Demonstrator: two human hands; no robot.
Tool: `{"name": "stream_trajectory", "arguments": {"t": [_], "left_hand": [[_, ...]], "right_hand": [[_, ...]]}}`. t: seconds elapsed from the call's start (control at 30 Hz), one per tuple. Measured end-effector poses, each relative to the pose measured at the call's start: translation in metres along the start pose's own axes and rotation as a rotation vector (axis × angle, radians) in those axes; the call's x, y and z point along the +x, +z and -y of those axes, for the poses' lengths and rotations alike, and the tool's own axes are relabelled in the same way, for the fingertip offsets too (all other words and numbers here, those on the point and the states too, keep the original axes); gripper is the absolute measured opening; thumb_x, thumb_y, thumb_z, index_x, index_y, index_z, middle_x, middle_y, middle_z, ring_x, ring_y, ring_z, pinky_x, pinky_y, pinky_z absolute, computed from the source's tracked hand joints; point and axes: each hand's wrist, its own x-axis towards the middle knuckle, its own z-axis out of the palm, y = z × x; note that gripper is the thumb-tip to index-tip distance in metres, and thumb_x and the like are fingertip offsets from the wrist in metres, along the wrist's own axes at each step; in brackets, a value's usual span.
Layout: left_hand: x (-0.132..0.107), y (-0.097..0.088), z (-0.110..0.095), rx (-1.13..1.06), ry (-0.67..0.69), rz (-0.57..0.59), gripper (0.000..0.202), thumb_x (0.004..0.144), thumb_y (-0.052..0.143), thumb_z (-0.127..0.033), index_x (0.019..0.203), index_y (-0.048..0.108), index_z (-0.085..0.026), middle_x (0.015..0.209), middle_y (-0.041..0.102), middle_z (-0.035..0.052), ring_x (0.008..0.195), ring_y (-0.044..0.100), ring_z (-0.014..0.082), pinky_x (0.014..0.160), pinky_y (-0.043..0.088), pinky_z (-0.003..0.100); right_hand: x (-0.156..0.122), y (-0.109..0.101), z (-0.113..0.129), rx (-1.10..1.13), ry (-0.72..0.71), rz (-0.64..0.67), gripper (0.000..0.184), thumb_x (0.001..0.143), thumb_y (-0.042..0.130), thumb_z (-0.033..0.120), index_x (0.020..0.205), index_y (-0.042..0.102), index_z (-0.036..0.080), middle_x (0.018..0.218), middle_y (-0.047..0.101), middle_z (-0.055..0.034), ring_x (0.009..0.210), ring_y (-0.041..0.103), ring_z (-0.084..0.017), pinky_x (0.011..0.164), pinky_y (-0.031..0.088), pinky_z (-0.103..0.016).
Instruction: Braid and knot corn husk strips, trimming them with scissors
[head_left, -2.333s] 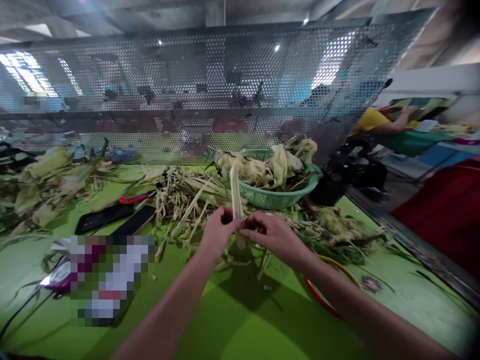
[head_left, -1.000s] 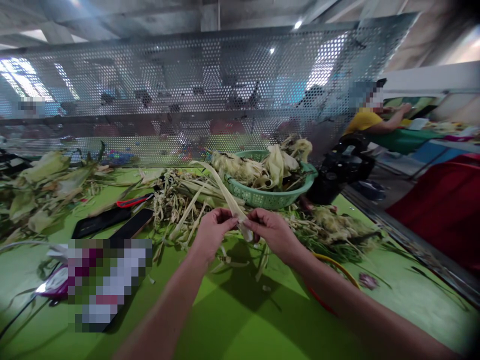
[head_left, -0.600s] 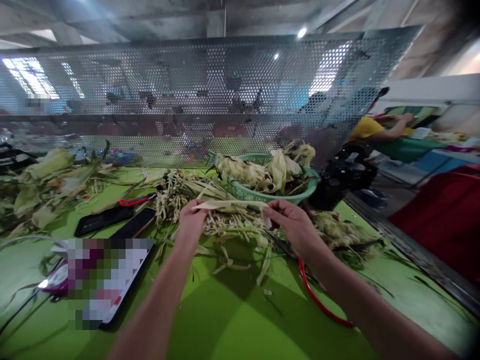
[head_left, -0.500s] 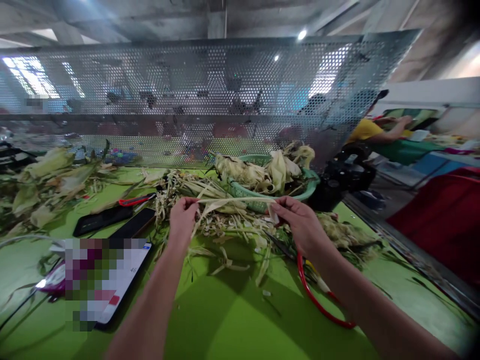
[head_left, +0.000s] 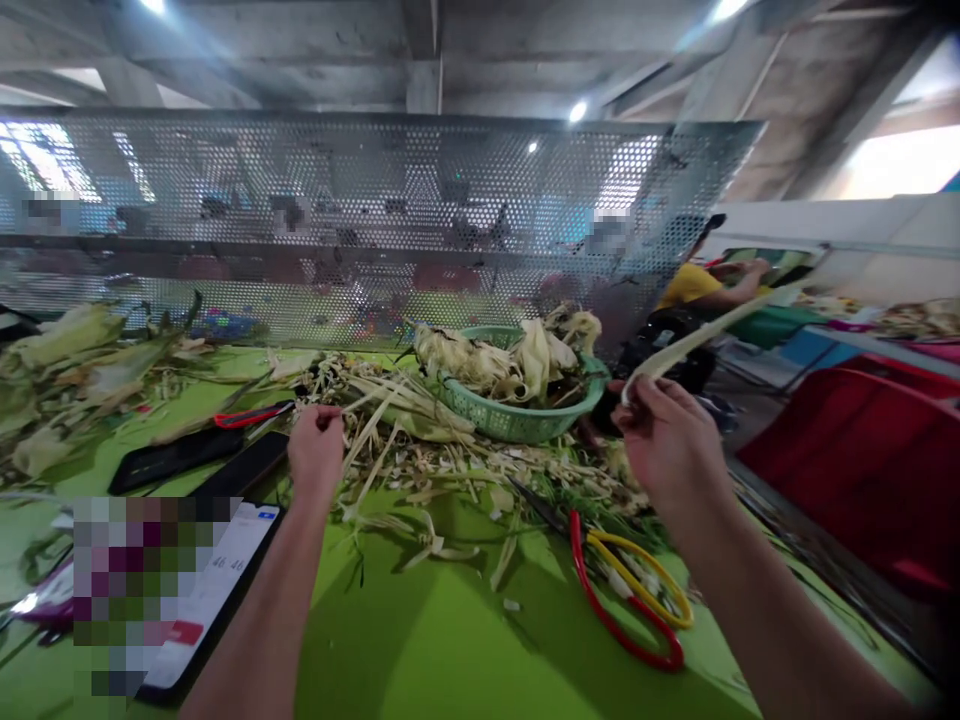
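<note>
My right hand (head_left: 667, 430) is closed on a pale corn husk strip (head_left: 701, 340), which sticks up and away to the right. On the other side, my left hand (head_left: 316, 445) is closed with its fingertips together; whether anything is in them I cannot make out. Beyond and between the hands stands a green plastic basket (head_left: 517, 422) heaped with dried corn husks (head_left: 480, 360). Loose husk strips (head_left: 405, 410) and scraps lie in front of it. Scissors (head_left: 630, 590) with one red and one yellow handle rest on the green table below my right hand.
Left of my arm lie a phone with a lit screen (head_left: 225, 570), dark flat objects (head_left: 172, 455) and a red-handled cutter (head_left: 251, 415). A husk pile (head_left: 67, 380) is at far left. A perforated metal screen (head_left: 337, 220) stands behind; a person in yellow (head_left: 690, 285) sits beyond.
The husk strip was stretched between both hands; now it extends from my right hand alone. My hands have moved apart, the right one outward, uncovering the scissors. The view has shifted slightly.
</note>
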Motion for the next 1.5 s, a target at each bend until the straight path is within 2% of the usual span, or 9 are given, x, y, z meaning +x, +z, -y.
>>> {"name": "stream_trajectory", "arguments": {"t": [0.1,0.23,0.3,0.4,0.5,0.77,0.97,1.2,1.5], "left_hand": [[-0.013,0.006,-0.010,0.278,0.239,0.230,0.022,0.072,0.052,-0.023,0.088,0.067,-0.018,0.086,0.063,0.0068,0.082,0.057,0.0216,0.079,0.043,0.035],[-0.041,0.013,-0.036,0.335,0.449,0.212,0.038,0.072,0.057,-0.021,0.109,0.064,-0.019,0.110,0.058,0.0120,0.107,0.050,0.0277,0.097,0.033,0.041],[-0.060,0.018,-0.050,0.201,0.449,0.243,0.030,0.078,0.056,-0.027,0.105,0.066,-0.020,0.109,0.059,0.0112,0.106,0.050,0.0270,0.096,0.034,0.039],[-0.091,0.031,-0.064,-0.125,0.377,0.547,0.024,0.083,0.052,-0.038,0.090,0.068,-0.021,0.091,0.064,0.0072,0.090,0.055,0.0218,0.084,0.040,0.032],[-0.113,0.044,-0.067,-0.364,0.187,0.748,0.026,0.082,0.054,-0.042,0.081,0.066,-0.019,0.080,0.064,0.0040,0.078,0.055,0.0186,0.073,0.041,0.027],[-0.109,0.046,-0.063,-0.633,-0.136,0.732,0.019,0.078,0.057,-0.034,0.081,0.064,-0.016,0.074,0.060,0.0008,0.070,0.051,0.0135,0.069,0.040,0.024],[-0.101,0.041,-0.063,-0.579,-0.178,0.677,0.022,0.076,0.059,-0.036,0.072,0.061,-0.015,0.065,0.057,0.0001,0.062,0.048,0.0118,0.061,0.037,0.024],[-0.105,0.039,-0.067,-0.653,-0.263,0.716,0.029,0.069,0.068,-0.041,0.063,0.058,-0.014,0.058,0.053,-0.0021,0.055,0.045,0.0089,0.058,0.037,0.022],[-0.105,0.035,-0.072,-0.719,-0.343,0.789,0.030,0.063,0.075,-0.041,0.068,0.067,-0.013,0.063,0.062,0.0012,0.061,0.054,0.0107,0.066,0.043,0.025]], "right_hand": [[-0.013,0.010,-0.008,-0.115,0.135,0.140,0.023,0.059,0.078,0.026,0.072,0.061,0.018,0.066,0.060,0.0005,0.053,0.048,-0.008,0.048,0.038,-0.021],[-0.041,0.027,-0.022,-0.290,0.221,0.411,0.028,0.062,0.077,0.029,0.084,0.064,0.018,0.080,0.062,-0.0017,0.068,0.056,-0.013,0.062,0.047,-0.025],[-0.054,0.034,-0.030,-0.347,0.234,0.485,0.031,0.065,0.074,0.031,0.090,0.062,0.018,0.082,0.062,-0.0024,0.071,0.056,-0.014,0.064,0.048,-0.027],[-0.071,0.041,-0.041,-0.389,0.214,0.536,0.028,0.068,0.072,0.032,0.087,0.057,0.018,0.076,0.059,-0.0008,0.069,0.055,-0.014,0.064,0.047,-0.027],[-0.083,0.045,-0.050,-0.429,0.175,0.569,0.025,0.067,0.071,0.032,0.079,0.053,0.020,0.069,0.054,0.0018,0.065,0.053,-0.013,0.063,0.047,-0.027],[-0.090,0.049,-0.043,-0.453,0.228,0.742,0.018,0.077,0.063,0.033,0.088,0.063,0.019,0.087,0.065,-0.0044,0.084,0.060,-0.018,0.080,0.047,-0.032],[-0.092,0.048,-0.038,-0.599,0.004,0.832,0.017,0.077,0.063,0.024,0.093,0.067,0.021,0.091,0.065,-0.0053,0.084,0.061,-0.019,0.080,0.048,-0.033],[-0.090,0.047,-0.042,-0.698,-0.192,0.808,0.010,0.079,0.064,0.029,0.077,0.067,0.020,0.081,0.063,-0.0052,0.077,0.060,-0.019,0.071,0.047,-0.031],[-0.091,0.045,-0.051,-0.687,-0.011,0.714,0.014,0.077,0.065,0.031,0.075,0.060,0.017,0.069,0.062,-0.0014,0.064,0.056,-0.014,0.059,0.045,-0.025]]}}
